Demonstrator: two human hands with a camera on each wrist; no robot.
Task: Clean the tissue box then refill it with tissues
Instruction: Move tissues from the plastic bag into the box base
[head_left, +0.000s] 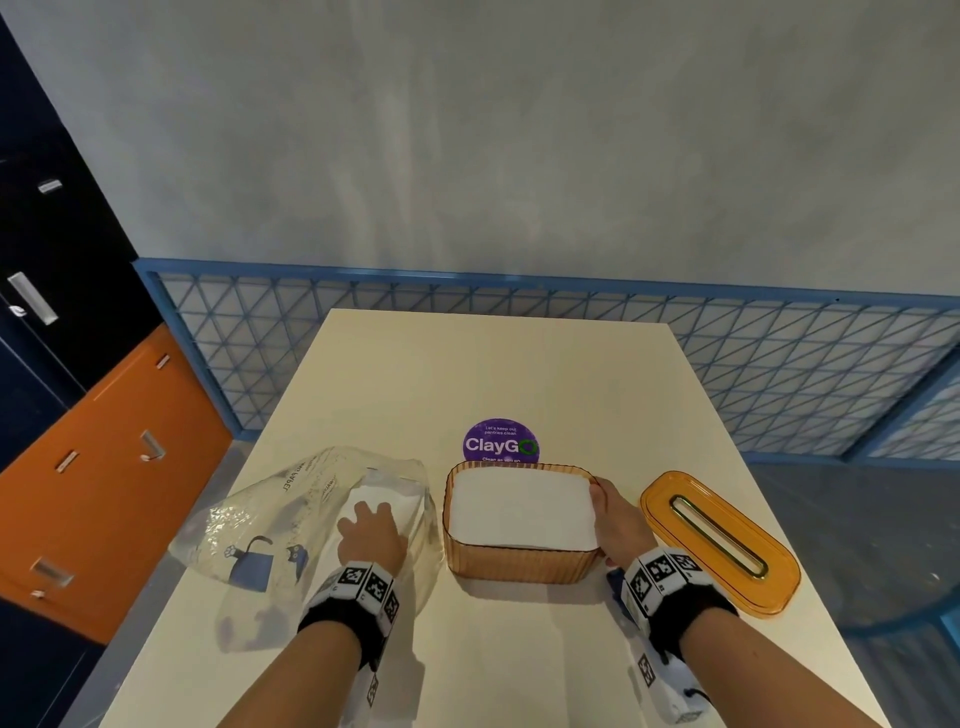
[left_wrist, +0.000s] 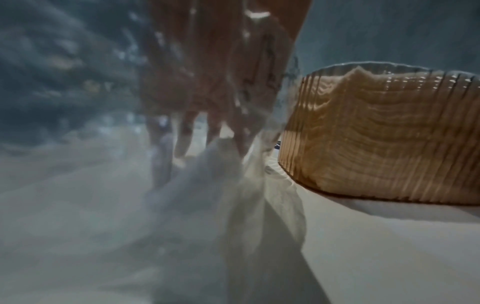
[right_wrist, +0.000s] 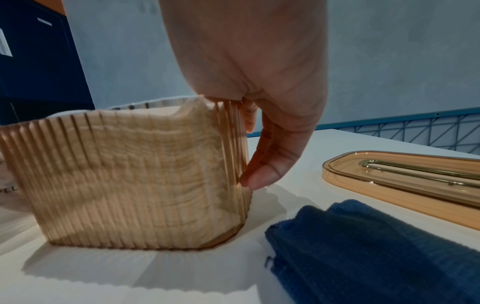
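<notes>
The amber ribbed tissue box (head_left: 519, 564) stands open in the middle of the table, with a white tissue stack (head_left: 519, 512) filling it to the rim. My right hand (head_left: 613, 519) grips its right end wall. In the right wrist view the thumb (right_wrist: 259, 179) presses the outside of the box (right_wrist: 135, 174) and the fingers reach over the rim. The amber lid (head_left: 719, 540), with its slot, lies flat to the right. My left hand (head_left: 371, 530) is inside a clear plastic bag (head_left: 270, 525), its fingers (left_wrist: 187, 131) spread on the white tissues there.
A folded blue cloth (right_wrist: 363, 251) lies on the table (head_left: 493, 364) just under my right wrist. Behind the box is a purple round sticker (head_left: 500, 442). A blue mesh fence (head_left: 779, 364) runs past the table's far edge, and orange cabinets (head_left: 104, 493) stand on the left.
</notes>
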